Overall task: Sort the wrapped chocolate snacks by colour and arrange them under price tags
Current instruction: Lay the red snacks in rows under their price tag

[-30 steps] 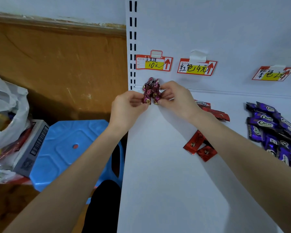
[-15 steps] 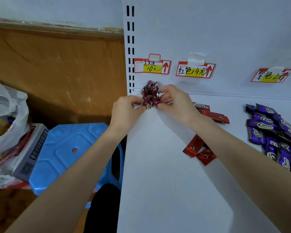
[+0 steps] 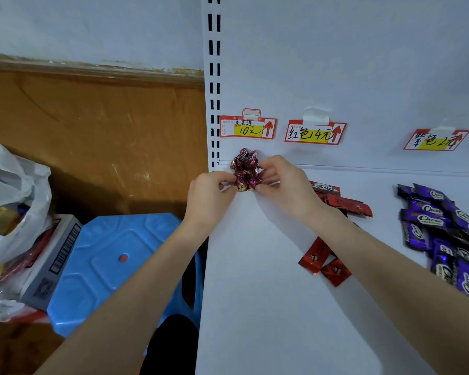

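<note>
The fingers (image 3: 226, 183) of the left hand (image 3: 211, 196) are curled and pinch the left lower side of the bunch of maroon sweets (image 3: 245, 169). The fingers (image 3: 266, 169) of the right hand (image 3: 284, 185) are curled too and pinch the same bunch from its right side. So both hands grip it together, with the thumbs low and near each other.

The bunch is a small heap of shiny foil wrappers, dark red-purple, with a little gold at the bottom. It sits at the back left corner of the white shelf (image 3: 255, 307), against the back panel, directly under the first price tag (image 3: 248, 127), which shows "10" on a yellow field.

To the right of this tag hangs the second price tag (image 3: 315, 132), and under it, just behind the right wrist, lie some red snacks (image 3: 344, 203) in a loose group. Two more red packets (image 3: 316, 255) lie nearer to the person, touching each other, partly under the right forearm. Far on the right is the third price tag (image 3: 436, 140), and below it a pile of purple snacks (image 3: 444, 234), overlapping one another.

Left of the shelf stands a blue stool (image 3: 114, 266). Beside it is a carton box (image 3: 54, 255) with a barcode, and a white plastic bag (image 3: 14, 190) rests on it. Behind them is a brown wall panel (image 3: 92, 131).
</note>
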